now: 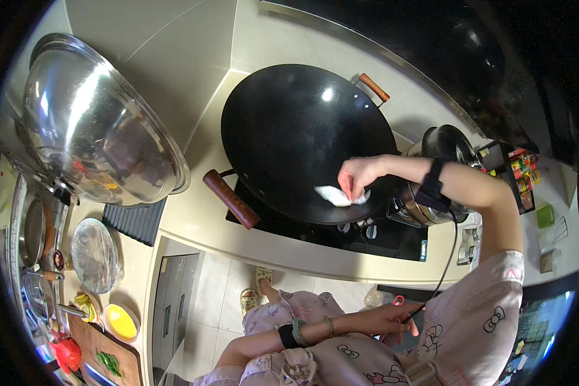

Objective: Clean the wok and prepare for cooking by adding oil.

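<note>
A large black wok (296, 128) with wooden handles sits on the black glass hob (302, 230). My right hand (360, 177) reaches into it from the right, its fingers pinched on a white paper towel (334, 195) that touches the wok's near inner wall. A black strap circles my right wrist, and a thin black cable (442, 281) runs down from it. My left arm crosses in front of my body. At its end, my left hand (395, 321) has its fingers closed on the lower part of the cable.
A big shiny metal lid (96, 122) stands tilted at the left. A metal pot (424, 186) is right of the wok. On the left counter are a plastic-wrapped plate (95, 255), a bowl of yellow liquid (121, 321) and a cutting board (119, 350) with chopped greens.
</note>
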`<state>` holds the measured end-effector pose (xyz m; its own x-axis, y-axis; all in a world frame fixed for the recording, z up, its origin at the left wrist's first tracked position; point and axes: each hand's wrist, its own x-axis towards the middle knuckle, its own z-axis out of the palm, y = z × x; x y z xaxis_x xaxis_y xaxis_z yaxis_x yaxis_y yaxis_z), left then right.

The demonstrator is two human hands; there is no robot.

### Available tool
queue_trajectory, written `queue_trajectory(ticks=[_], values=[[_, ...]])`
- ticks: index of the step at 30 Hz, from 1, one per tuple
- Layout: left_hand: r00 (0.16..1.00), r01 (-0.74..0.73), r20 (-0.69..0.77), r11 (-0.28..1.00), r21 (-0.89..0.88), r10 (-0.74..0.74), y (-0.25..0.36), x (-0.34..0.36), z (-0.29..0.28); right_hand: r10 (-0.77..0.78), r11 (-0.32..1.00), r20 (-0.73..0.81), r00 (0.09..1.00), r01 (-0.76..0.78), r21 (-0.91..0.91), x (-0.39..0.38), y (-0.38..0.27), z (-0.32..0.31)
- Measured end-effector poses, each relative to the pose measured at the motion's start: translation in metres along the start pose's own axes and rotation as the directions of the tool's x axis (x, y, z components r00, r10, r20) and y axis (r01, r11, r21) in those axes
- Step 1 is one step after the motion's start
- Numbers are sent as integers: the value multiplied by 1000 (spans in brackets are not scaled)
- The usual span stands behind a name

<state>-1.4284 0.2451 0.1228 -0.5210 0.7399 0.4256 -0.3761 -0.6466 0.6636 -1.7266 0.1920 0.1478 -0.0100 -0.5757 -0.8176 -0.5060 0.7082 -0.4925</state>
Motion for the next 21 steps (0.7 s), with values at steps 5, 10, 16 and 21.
queue_trajectory(ticks=[5, 10, 16, 21], values=[[988, 128, 64, 982, 135, -138, -5, -6, 25, -155, 962, -234, 960, 200, 186, -112, -87, 2], [995, 98, -16, 925, 368, -98, -21, -26, 56, -200, 825, -821, 534, 544, 153, -220, -93, 63], [949, 142, 58, 583, 800, -311, -77, -73, 68, 6, 447, -920, 392, 822, 353, -216, -76, 211], [952, 227, -305, 657, 719, 5, -82, -111, 48, -22, 184, -873, 487, 860, 476, -169, -77, 286]])
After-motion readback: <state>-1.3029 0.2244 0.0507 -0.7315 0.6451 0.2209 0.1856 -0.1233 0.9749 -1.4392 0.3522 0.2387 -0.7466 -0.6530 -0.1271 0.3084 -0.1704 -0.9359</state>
